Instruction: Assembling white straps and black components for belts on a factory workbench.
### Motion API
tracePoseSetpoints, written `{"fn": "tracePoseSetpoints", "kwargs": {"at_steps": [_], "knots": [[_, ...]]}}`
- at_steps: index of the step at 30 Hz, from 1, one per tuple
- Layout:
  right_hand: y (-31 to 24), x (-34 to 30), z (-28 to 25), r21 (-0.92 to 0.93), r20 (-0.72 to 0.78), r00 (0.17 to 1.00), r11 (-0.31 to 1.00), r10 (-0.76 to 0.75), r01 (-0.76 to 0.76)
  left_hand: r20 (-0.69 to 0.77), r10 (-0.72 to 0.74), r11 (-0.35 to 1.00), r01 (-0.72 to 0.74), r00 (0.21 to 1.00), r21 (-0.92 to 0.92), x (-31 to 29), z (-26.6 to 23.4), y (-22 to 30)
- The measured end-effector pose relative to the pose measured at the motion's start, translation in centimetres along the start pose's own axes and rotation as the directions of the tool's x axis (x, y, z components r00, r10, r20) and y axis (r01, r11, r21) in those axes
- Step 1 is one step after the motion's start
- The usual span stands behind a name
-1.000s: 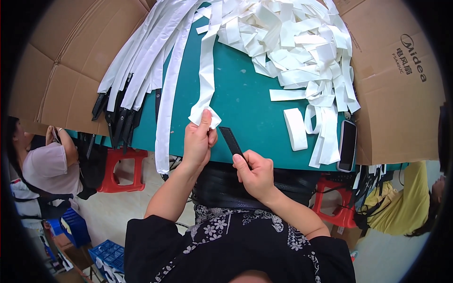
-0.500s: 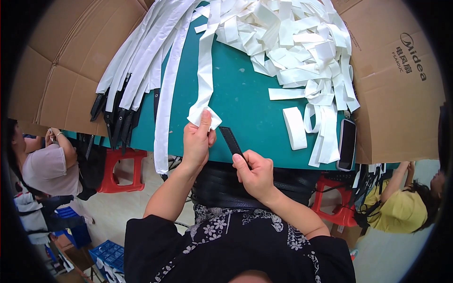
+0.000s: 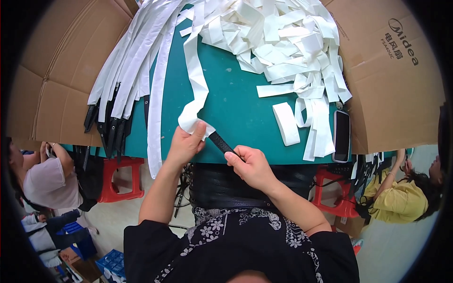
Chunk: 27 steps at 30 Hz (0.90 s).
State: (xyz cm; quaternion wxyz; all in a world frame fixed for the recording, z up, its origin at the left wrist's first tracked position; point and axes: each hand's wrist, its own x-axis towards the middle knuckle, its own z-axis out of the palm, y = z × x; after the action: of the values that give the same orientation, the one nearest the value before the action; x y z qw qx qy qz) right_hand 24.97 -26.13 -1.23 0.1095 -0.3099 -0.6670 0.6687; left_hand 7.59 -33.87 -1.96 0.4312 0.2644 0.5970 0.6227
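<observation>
My left hand pinches the near end of a long white strip, which looks like a soft sleeve and trails away across the green table. In my right hand is a black belt, gripped between thumb and fingers. The belt's far end meets the white strip's end beside my left thumb; whether it is inside cannot be made out. To the left lie several belts in white sleeves, their black ends with eyelets sticking out near the table edge.
A heap of loose white strips covers the far right of the green table. Nearer are a folded white strip and a phone. Cardboard boxes flank both sides. Red stools and two seated people are beyond.
The belt's tip has come up to the white strip's end; before, a small gap separated them. The strip's end has twisted, and the whole view has shifted slightly.
</observation>
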Motion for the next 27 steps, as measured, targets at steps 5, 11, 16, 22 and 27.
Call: {"fn": "tracePoseSetpoints", "kwargs": {"at_steps": [5,11,16,22,27], "knots": [[-0.4,-0.1,-0.5,0.014,0.081,0.993,0.996,0.091,-0.093,0.068,-0.067,0.995,0.061,0.995,0.08,0.2,-1.3,0.4],[-0.5,-0.3,-0.5,-0.208,0.043,0.995,0.973,-0.093,0.1,0.134,-0.172,0.977,0.186,0.976,-0.1,0.4,-1.3,-0.4],[0.0,-0.7,-0.7,-0.377,-0.063,0.988,0.92,-0.141,0.107,0.066,-0.158,0.981,0.164,0.985,-0.101,0.2,0.3,0.0],[-0.1,-0.4,-0.7,-0.308,-0.062,0.995,0.95,-0.074,0.052,0.057,-0.198,0.915,0.205,0.979,-0.349,-0.6,2.1,-0.6],[1.5,-0.3,-0.5,-0.166,0.001,0.999,0.985,-0.045,0.045,0.117,-0.187,0.924,0.215,0.975,-0.316,-0.8,2.3,-1.1]]}}
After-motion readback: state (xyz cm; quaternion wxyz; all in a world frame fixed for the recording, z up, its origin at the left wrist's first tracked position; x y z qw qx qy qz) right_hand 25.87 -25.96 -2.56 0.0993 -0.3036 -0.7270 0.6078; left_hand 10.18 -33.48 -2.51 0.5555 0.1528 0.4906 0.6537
